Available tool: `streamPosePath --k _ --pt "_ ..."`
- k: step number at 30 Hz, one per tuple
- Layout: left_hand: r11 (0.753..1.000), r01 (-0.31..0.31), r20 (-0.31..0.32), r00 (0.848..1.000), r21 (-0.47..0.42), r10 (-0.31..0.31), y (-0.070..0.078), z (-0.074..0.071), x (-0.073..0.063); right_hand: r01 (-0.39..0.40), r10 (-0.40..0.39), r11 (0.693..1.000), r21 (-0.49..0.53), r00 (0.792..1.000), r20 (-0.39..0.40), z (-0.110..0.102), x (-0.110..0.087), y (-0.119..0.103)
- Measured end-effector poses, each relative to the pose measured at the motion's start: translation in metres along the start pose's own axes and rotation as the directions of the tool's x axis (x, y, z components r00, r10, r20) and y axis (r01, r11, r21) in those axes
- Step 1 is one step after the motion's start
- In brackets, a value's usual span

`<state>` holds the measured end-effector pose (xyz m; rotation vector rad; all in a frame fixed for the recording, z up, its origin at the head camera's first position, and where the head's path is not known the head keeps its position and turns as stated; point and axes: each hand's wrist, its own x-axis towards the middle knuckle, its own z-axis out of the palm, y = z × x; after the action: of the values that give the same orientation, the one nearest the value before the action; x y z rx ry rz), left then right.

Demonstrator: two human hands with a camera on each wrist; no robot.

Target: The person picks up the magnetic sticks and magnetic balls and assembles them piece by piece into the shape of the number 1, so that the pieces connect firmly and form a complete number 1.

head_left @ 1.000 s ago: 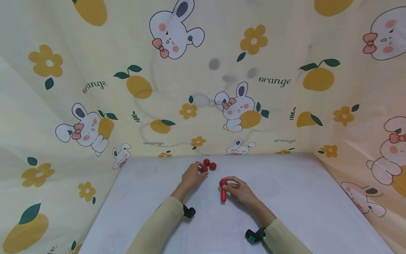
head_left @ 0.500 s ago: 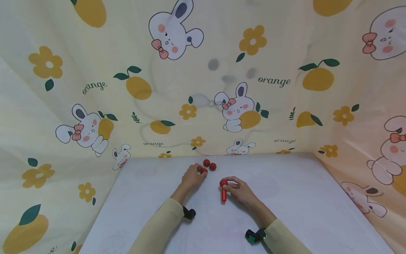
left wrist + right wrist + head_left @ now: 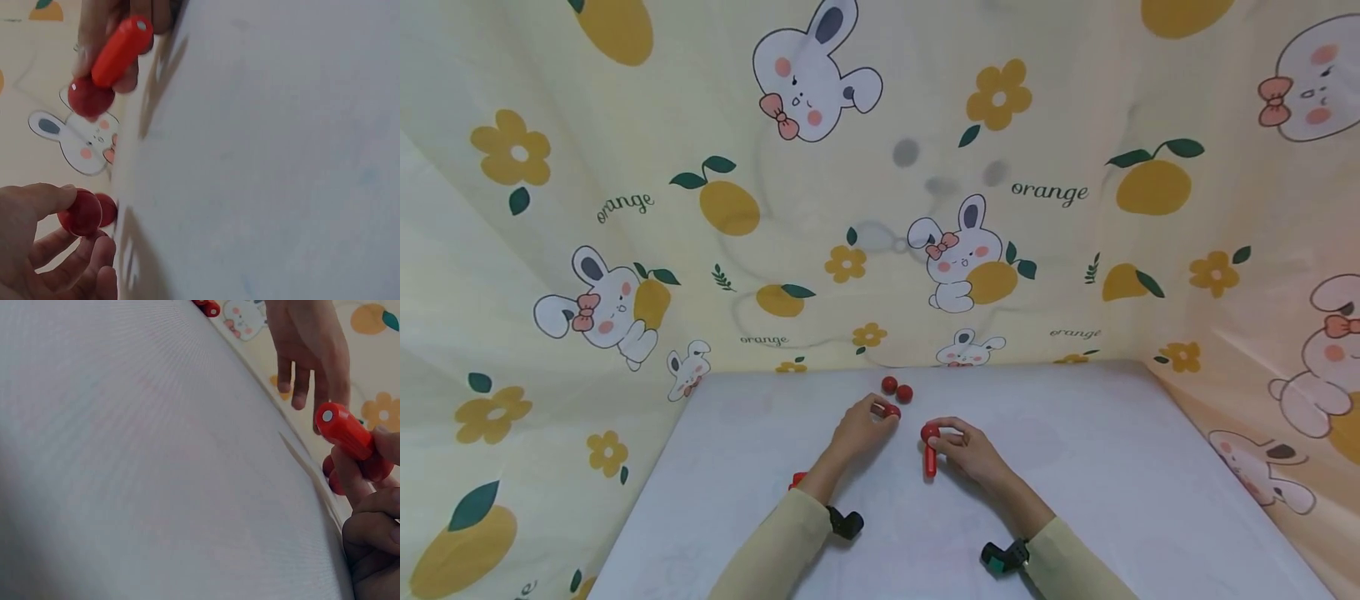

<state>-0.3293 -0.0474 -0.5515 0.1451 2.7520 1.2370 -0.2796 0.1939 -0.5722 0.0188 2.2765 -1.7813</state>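
Observation:
My left hand (image 3: 863, 429) pinches a small glossy red ball (image 3: 892, 412) between thumb and fingers, close to the table. In the left wrist view the gripped ball (image 3: 80, 213) overlaps another red ball (image 3: 105, 209) behind it. To the right, my right hand (image 3: 972, 457) holds a second red ball (image 3: 929, 433) by its sides. From that ball a short red rod (image 3: 930, 463) points toward me, its end in contact with the ball. The rod (image 3: 345, 432) shows a pale round spot on its free end in the right wrist view.
Two red balls, one on the left (image 3: 889, 385) and one on the right (image 3: 905, 393), sit near the back of the white table (image 3: 1045, 467). Red pieces (image 3: 798, 480) are partly hidden behind my left forearm. A printed cloth (image 3: 880, 208) hangs behind.
My left hand has drawn its ball slightly right and toward me, away from the two back balls. Red pieces have come into view beside the left forearm. The right hand stays almost still.

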Motion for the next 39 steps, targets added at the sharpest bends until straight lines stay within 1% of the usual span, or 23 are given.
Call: streamPosePath --k 6,10,14,22,28,31,39 --pt "0.999 -0.027 0.018 0.999 -0.043 0.028 0.008 0.001 -0.014 0.004 -0.004 1.000 0.007 1.000 0.010 0.000 0.000 0.001" --pt "0.996 -0.059 0.040 0.997 -0.064 0.062 0.009 0.001 -0.022 0.010 -0.010 1.000 0.014 1.000 0.013 0.000 0.001 0.001" --pt "0.993 -0.090 0.054 0.994 -0.079 0.094 0.008 0.001 -0.030 0.011 -0.012 1.000 0.019 1.000 0.012 0.000 0.001 0.000" --pt "0.988 -0.110 0.073 0.990 -0.109 0.118 0.008 -0.001 -0.045 0.009 -0.009 1.000 0.024 1.000 0.003 0.001 0.001 0.001" --pt "0.983 -0.129 0.111 0.983 -0.132 0.144 0.005 0.001 -0.055 0.002 -0.002 1.000 0.028 1.000 -0.009 0.003 0.000 0.002" --pt "0.979 -0.143 0.120 0.980 -0.142 0.161 0.004 0.001 -0.059 0.006 -0.006 1.000 0.020 1.000 -0.014 0.003 0.000 0.002" --pt "0.977 -0.150 0.140 0.975 -0.151 0.172 0.003 0.001 -0.067 0.005 -0.005 1.000 0.017 1.000 -0.013 0.002 0.000 0.001"
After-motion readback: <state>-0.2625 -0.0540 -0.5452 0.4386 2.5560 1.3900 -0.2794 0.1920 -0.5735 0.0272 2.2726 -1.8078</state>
